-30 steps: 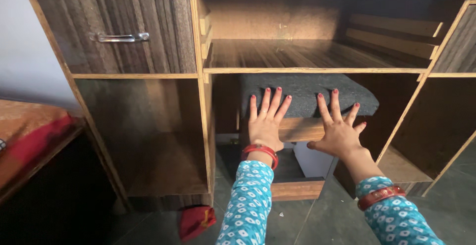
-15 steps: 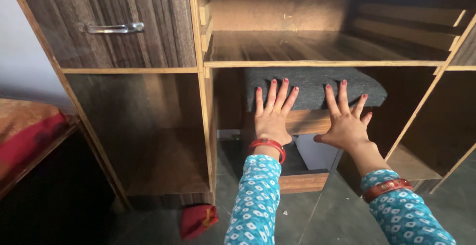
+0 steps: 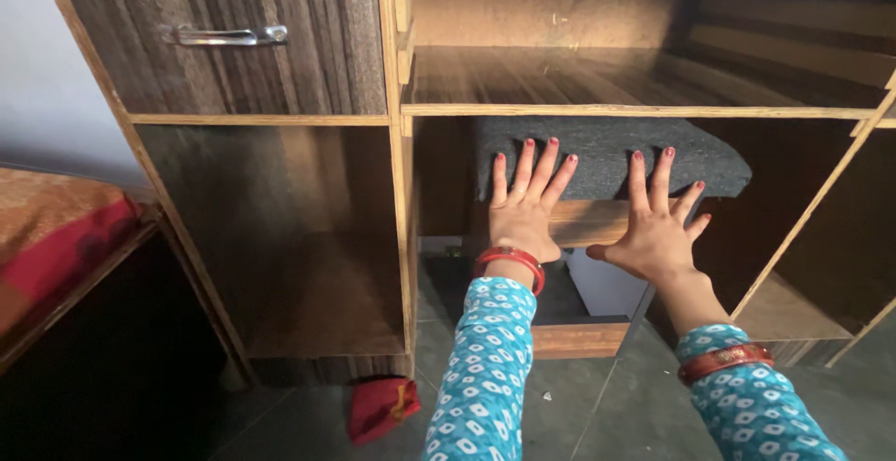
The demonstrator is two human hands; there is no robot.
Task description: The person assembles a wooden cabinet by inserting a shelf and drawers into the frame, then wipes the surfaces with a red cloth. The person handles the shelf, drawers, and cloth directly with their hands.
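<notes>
Head view: we see a stool (image 3: 607, 167) with a dark grey padded seat and a wooden frame, sitting in the knee space of a wooden table (image 3: 635, 110), under its shelf board. Our left hand (image 3: 525, 214) and right hand (image 3: 656, 228) lie flat against the stool's front edge, fingers spread, each grip apart and clamped on nothing. Left of the stool stands the table's side cabinet with a drawer and metal handle (image 3: 227, 35). Below it a red cloth (image 3: 381, 407) lies on the floor.
</notes>
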